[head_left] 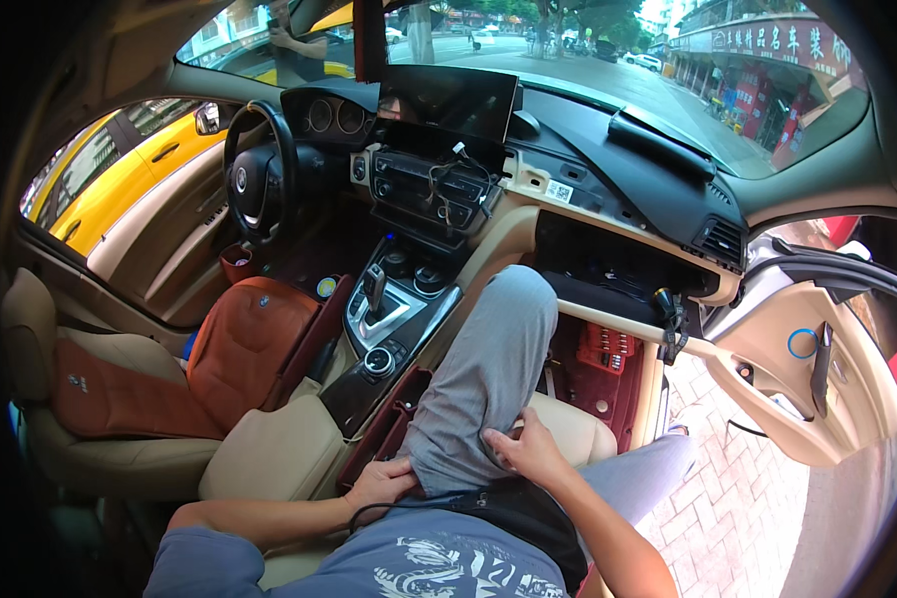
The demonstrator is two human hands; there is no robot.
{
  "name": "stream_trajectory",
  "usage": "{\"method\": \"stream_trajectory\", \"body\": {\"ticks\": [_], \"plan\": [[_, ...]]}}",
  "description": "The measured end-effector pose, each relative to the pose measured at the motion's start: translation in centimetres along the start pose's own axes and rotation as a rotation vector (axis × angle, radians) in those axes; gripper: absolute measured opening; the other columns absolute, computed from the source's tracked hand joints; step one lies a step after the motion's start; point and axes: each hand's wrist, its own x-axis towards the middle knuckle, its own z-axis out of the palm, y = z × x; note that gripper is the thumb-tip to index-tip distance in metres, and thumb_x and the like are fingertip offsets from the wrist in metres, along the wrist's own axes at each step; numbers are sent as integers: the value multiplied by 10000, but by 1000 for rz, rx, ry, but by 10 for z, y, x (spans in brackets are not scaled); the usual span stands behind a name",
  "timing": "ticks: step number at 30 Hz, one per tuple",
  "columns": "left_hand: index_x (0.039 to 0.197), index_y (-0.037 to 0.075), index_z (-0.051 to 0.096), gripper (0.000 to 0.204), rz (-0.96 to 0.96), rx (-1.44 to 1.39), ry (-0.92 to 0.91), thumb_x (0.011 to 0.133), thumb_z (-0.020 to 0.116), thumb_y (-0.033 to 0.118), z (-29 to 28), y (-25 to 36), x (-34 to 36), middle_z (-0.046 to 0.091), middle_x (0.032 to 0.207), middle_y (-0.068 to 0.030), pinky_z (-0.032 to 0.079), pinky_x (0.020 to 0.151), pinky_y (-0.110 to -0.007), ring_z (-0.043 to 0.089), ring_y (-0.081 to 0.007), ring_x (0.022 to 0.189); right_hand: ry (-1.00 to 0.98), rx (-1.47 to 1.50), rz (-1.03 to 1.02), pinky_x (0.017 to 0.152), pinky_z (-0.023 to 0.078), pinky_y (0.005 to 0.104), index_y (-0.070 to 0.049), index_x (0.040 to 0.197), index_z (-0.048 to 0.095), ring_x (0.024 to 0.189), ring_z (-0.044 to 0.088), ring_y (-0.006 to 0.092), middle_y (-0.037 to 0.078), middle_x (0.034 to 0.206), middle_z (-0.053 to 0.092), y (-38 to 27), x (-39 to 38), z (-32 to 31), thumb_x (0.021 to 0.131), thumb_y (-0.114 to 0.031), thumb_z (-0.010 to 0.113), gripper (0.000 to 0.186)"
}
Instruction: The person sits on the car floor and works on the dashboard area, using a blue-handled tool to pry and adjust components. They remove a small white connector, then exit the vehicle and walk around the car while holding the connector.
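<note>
"While I look down through the head camera from afar, I have two hands low over the grey trouser leg (483, 359). Which first?"

"The left hand (384, 483). Is it gripping?"

"It lies against the cloth at the upper thigh, fingers at a fold; I cannot tell whether they pinch it"

"And the right hand (530, 450)?"

"On the outer side of the same leg, fingers curled inward, thumb against the cloth. I cannot tell if anything sits between them"

"Where is that leg?"

"Bent, knee up, just right of the centre console (349, 407). Beyond it I see loose cables (455, 189) hanging below the dark screen (458, 108), a red tray (606, 349) in the footwell, and the passenger door (817, 399) standing open on my right"
</note>
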Motion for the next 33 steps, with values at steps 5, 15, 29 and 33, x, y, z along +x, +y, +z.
{"method": "stream_trajectory", "body": {"ticks": [5, 15, 29, 33], "plan": [[1136, -5, 690, 223, -11, -299, -164, 937, 605, 47, -1, -12, 31, 702, 1002, -29, 510, 831, -274, 642, -126, 931, 233, -201, -110, 658, 525, 454, 125, 1106, 421, 751, 685, 388, 259, 769, 664, -8, -13, 13, 841, -348, 725, 622], [1101, 27, 720, 221, -6, 132, 17, 901, 628, 24, -29, 11, 6, 717, 990, -18, 513, 798, -264, 655, -125, 853, 103, 55, -138, 665, 526, 430, 47, 960, 515, 707, 681, 367, 222, 733, 666, -6, -28, 15, 870, -147, 650, 253], [1354, -35, 358, 872, 299, 925, -93, 746, 811, 395, -42, 21, -36, 496, 1256, -240, 393, 1039, -404, 513, -373, 1169, 63, -166, -216, 687, 535, 321, 29, 941, 651, 713, 686, 201, 125, 789, 709, 29, -40, -33, 861, -130, 645, 179], [1358, -47, 275, 958, -177, 878, 76, 740, 819, 442, -55, 18, -60, 509, 1239, -260, 388, 1052, -399, 503, -339, 1221, 75, -157, -207, 689, 529, 319, 33, 968, 655, 719, 681, 191, 124, 795, 707, 46, -38, -41, 876, -137, 631, 195]]}}
